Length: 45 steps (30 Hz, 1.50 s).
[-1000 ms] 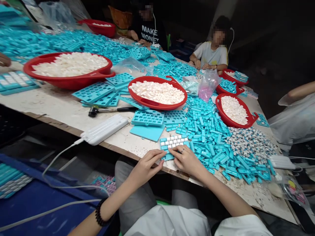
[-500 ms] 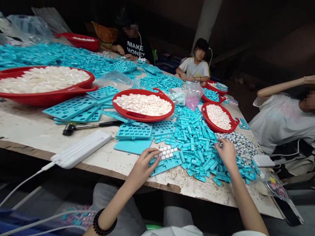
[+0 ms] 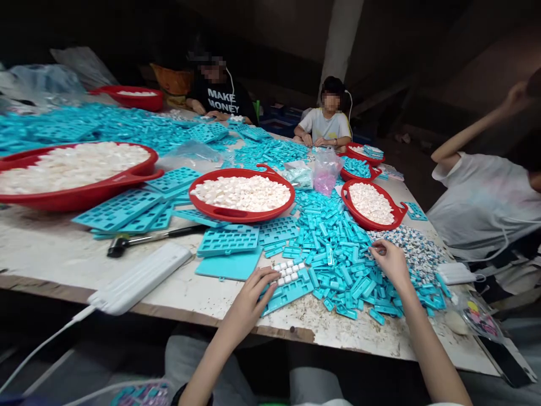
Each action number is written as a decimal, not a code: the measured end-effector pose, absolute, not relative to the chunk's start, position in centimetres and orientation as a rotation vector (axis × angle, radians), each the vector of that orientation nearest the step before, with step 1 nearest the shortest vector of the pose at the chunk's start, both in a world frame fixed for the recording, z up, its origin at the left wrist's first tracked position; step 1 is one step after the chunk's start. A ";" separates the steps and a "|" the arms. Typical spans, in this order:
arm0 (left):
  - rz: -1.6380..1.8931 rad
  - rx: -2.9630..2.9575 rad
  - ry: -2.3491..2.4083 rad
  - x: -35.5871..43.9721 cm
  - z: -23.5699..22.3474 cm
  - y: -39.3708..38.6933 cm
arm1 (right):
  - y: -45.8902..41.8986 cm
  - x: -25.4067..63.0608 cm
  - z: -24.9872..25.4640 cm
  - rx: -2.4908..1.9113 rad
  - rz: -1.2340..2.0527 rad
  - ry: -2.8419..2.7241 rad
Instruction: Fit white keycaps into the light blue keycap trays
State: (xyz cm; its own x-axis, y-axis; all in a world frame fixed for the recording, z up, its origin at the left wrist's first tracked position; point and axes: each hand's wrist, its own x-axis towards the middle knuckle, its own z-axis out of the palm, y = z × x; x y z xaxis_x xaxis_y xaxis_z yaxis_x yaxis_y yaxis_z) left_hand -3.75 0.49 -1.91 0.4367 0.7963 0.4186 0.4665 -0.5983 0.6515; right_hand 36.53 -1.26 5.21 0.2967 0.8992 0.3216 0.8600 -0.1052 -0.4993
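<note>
Currently L hand lies open, fingers apart, on teal plastic tray w/ white keycaps, near table edge. R hand has fingertips together over loose teal strips; cannot tell if any piece is gripped

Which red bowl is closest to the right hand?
The red basin heaped with white pieces, just beyond the right hand. The other red basins sit farther away.
</note>
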 end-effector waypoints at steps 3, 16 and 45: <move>0.977 2.198 1.114 -3.6 -1.3 0.0 | -1.7 33.1 5.7 -1.693 0.118 -1.625; 0.982 2.066 1.135 -3.5 -1.0 -0.4 | -1.3 18.1 1.8 -1.119 0.452 -2.316; 1.197 2.015 2.059 -8.8 7.9 15.4 | -1.6 17.8 -2.1 -1.086 -0.108 -2.424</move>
State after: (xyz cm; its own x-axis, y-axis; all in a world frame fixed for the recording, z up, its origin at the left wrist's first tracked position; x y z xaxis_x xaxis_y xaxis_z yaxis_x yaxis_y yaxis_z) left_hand -8.85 15.37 7.93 -0.1657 0.8606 0.4815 0.8442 -0.1287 0.5204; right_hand 17.76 -1.62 -2.07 -0.5707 0.6837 0.4548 0.7215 0.6820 -0.1197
